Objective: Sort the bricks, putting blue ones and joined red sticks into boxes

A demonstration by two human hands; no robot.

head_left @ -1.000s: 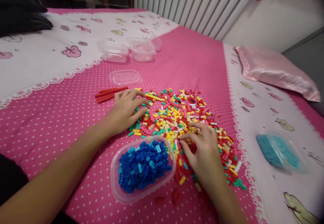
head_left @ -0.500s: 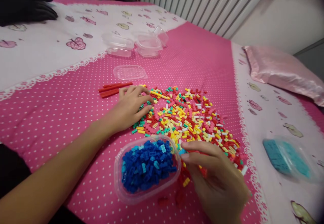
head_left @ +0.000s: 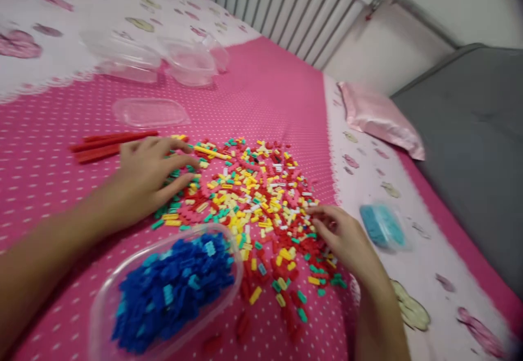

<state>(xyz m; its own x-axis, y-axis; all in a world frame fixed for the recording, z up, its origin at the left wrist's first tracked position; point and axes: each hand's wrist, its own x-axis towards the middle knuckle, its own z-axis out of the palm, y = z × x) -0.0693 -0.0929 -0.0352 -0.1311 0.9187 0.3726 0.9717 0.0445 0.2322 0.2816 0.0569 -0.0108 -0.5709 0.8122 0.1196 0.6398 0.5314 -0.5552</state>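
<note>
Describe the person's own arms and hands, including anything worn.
The left hand and right hand wear no gloves or visible rings. Both forearms are bare where they show, with no sleeve, watch or bracelet. Fine nail detail is blurred.

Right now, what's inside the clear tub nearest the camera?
The clear tub holds a heap of dark blue bricks with some light blue bricks on top. The lower layers and tub floor are covered; its near edge runs out of frame.

no readable text, labels, brands, numbers or signs anywhere in view.
</note>
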